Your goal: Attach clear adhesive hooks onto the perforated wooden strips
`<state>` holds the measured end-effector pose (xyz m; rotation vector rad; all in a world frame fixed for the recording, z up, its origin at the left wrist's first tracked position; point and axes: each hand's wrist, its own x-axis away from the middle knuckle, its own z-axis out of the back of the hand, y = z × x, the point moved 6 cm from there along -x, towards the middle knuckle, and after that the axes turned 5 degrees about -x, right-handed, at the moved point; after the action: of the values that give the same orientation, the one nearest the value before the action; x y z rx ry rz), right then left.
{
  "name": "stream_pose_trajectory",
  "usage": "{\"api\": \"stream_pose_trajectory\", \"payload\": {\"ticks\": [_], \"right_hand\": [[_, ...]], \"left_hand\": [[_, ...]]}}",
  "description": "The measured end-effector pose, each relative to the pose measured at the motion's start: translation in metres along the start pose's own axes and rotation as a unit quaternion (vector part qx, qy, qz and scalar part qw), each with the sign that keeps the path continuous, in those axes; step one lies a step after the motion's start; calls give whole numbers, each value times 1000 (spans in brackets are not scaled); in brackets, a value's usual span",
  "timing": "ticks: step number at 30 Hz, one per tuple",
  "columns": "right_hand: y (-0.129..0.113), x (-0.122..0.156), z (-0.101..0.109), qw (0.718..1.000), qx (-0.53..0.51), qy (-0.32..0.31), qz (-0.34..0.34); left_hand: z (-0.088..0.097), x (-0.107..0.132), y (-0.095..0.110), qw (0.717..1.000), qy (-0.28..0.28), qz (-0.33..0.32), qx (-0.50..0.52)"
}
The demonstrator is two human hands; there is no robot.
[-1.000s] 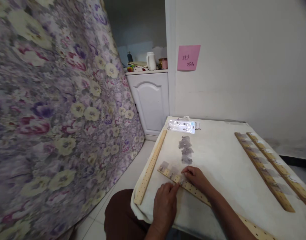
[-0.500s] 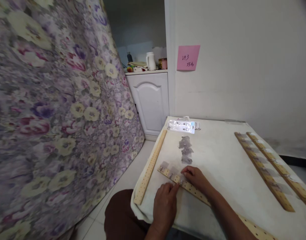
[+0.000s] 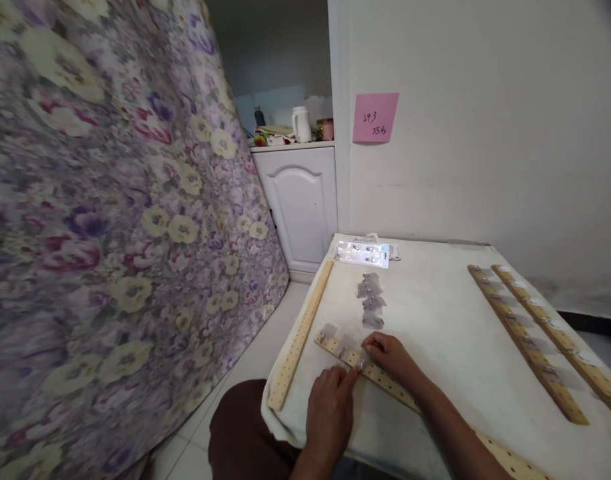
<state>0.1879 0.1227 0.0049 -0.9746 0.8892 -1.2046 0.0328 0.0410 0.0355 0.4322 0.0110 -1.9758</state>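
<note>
A perforated wooden strip (image 3: 392, 387) lies slantwise on the cloth-covered table under my hands. Near its far end sit small metal clips with clear plastic tabs (image 3: 346, 349). My right hand (image 3: 388, 353) is closed in a pinch above the strip, at the edge of a clear plastic tab. My left hand (image 3: 331, 403) rests at the strip's near edge, fingers curled together, a fingertip against a small shiny metal clip (image 3: 361, 365). What lies beneath the left fingers is hidden. A loose row of similar clear-tabbed clips (image 3: 371, 303) lies just beyond.
Another perforated wooden strip (image 3: 302, 333) runs along the table's left edge. On the right lie two darker strips (image 3: 528, 343) bearing clips and tabs. Clear packaging (image 3: 361, 253) sits at the back. A floral curtain (image 3: 135, 233) hangs left; a white cabinet (image 3: 302, 200) stands behind.
My left fingertip has shifted very slightly at the metal clip. The right hand and the strip stay almost in place.
</note>
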Motion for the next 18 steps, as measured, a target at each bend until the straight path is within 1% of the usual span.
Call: {"api": "stream_pose_trajectory", "payload": {"ticks": [4,7,11,18], "right_hand": [[2,2,-2,999,-33,-13,-1],[4,3,-4,998,-53,-21,-4],[7,2,-4,998,-58,-25,-14],[7,1,-4,997,-68,-28,-16]], "left_hand": [[0,0,0,1000,-1,0,6],[-1,0,-1,1000,-14,5,15],[-3,0,-1,999,-27,10,14],[-3,1,-1,999,-26,12,14]]}}
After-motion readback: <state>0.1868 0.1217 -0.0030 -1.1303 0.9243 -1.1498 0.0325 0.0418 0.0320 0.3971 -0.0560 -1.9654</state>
